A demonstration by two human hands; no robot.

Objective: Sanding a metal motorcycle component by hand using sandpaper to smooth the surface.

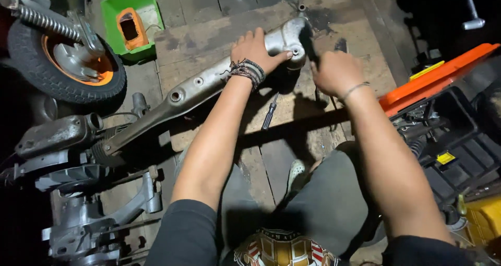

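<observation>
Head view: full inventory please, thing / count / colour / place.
metal casing: 1, silver-grey, long, lying diagonally across the wooden floor, centre
screwdriver: 1, dark handle, on the floor below the casing's upper end
green bin: 1, green, top left, with an orange part inside
wheel: 1, black tyre with orange rim, far left
engine parts: several, grey, lower left
toolbox: 1, black with orange lid open, right
wooden floor: worn brown planks, under everything
left hand: 1, beaded wristbands, resting on the casing's upper end
right hand: 1, thin bracelet, closed around a dark tool by the casing's end; tool type unclear
</observation>
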